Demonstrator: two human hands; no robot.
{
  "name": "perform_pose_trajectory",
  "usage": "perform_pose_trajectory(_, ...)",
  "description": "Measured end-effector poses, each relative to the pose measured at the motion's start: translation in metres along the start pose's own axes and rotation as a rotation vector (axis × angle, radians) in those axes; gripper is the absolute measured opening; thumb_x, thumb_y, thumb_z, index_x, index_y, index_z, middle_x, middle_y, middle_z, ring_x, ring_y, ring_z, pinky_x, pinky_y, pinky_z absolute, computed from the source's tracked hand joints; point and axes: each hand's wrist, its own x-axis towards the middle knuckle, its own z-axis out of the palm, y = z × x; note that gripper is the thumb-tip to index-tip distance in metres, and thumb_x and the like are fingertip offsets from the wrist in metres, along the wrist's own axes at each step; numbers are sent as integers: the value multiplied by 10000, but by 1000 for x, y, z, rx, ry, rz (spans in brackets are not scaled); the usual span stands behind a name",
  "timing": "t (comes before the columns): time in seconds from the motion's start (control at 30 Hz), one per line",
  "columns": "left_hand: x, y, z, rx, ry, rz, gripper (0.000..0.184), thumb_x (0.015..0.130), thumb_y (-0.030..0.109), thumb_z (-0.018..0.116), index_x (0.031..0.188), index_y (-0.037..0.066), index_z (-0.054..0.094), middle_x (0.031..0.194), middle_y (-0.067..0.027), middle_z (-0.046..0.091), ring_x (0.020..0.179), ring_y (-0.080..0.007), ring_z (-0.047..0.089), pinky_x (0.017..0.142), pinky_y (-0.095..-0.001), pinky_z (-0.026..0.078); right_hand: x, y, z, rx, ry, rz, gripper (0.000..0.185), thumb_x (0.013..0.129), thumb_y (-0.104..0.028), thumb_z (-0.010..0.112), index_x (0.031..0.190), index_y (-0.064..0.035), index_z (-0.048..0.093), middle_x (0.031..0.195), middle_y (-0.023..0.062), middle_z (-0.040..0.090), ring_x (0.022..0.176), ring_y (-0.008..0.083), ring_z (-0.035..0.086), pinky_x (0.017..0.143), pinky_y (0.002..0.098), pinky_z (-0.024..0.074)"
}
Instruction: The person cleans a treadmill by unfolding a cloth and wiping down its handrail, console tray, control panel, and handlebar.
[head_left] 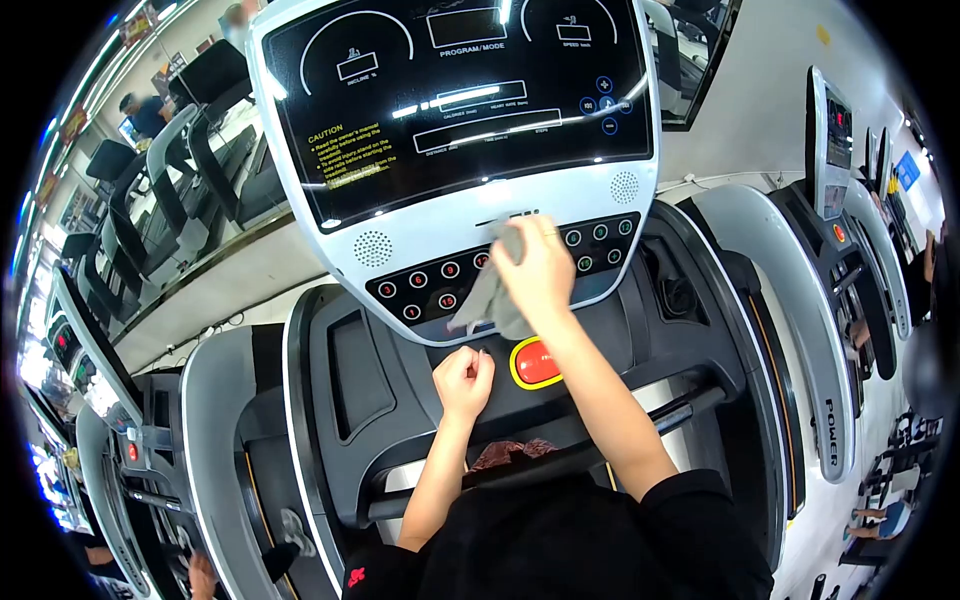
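Note:
My right hand (538,270) is closed on a grey cloth (492,300), which lies over the middle of the button panel (428,287) on a treadmill console (455,110). The cloth hides several of the numbered buttons. Below it, my left hand (465,382) is curled into a fist over the dark treadmill tray, left of the red stop button (535,363) with its yellow rim. A small dark spot shows at the left fingers; whether they hold anything is hidden.
A black handlebar (690,408) crosses in front of my body. Cup recesses sit on both sides, with a dark item (677,295) in the right one. More treadmills (225,440) stand left and right. A mirror (215,255) is behind, and other people are in the background.

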Motion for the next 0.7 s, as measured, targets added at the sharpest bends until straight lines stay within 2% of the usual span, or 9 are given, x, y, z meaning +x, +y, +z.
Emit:
perform_pose_trajectory(0.07,-1,-1,1,6,-6,-2,266,772,15,613,580,16,429,499,-21,401,454,-70,355,425,-243,286,-6,-8,15,24,-75,-107,237,723,-209,676,923,-105,603,937,58,593,831,267,615,698,351,496)
perform_pose_trajectory(0.13,-1,-2,0,16,-1,-4,269,771,18,615,578,15,428,499,-22,403,453,-71,356,424,-244,288,-7,-10,19,24,-81,-60,256,719,-224,676,937,-118,593,948,63,576,849,261,606,698,368,493)
perform_pose_trajectory(0.2,-1,-2,0,20,8,-32,290,726,22,638,554,38,405,480,-83,411,415,-204,415,418,-309,323,-1,4,17,-3,18,-6,263,720,-227,677,943,-112,596,944,67,582,851,269,606,702,367,493)
perform_pose_trajectory(0.27,-1,2,-2,39,3,-3,297,723,30,642,553,44,400,480,-83,409,418,-220,422,417,-317,323,6,19,10,-9,85,82,263,729,-227,671,943,-93,599,938,85,588,838,302,606,706,371,493)
perform_pose_trajectory(0.33,-1,3,-2,27,-13,16,301,725,31,641,554,45,394,480,-80,406,421,-223,421,418,-317,324,9,26,2,-9,174,77,268,737,-230,664,950,-82,598,943,99,586,841,308,604,707,377,491)
perform_pose_trajectory(0.43,0,4,-2,31,-23,35,302,725,30,641,555,45,391,480,-80,405,422,-223,422,419,-317,324,5,25,3,-2,170,138,275,738,-223,664,959,-74,597,950,104,587,853,310,603,713,383,489)
perform_pose_trajectory(0.53,-1,3,-2,40,-15,39,300,723,28,641,556,44,392,481,-81,405,420,-222,417,419,-318,322,-9,0,17,22,95,38,260,725,-210,680,939,-89,597,948,85,589,859,287,607,708,366,494)
perform_pose_trajectory(0.63,-2,1,-2,25,-29,9,298,722,25,641,558,44,393,483,-82,406,421,-221,417,420,-316,325,-20,-17,35,114,15,-46,236,720,-202,682,913,-92,601,920,63,590,789,273,614,674,330,496)
perform_pose_trajectory(0.7,-2,2,-3,30,-26,10,297,723,24,639,558,44,393,483,-83,407,421,-219,416,420,-316,325,-17,-18,34,117,12,15,242,718,-202,679,916,-86,602,924,80,589,831,280,609,705,338,494)
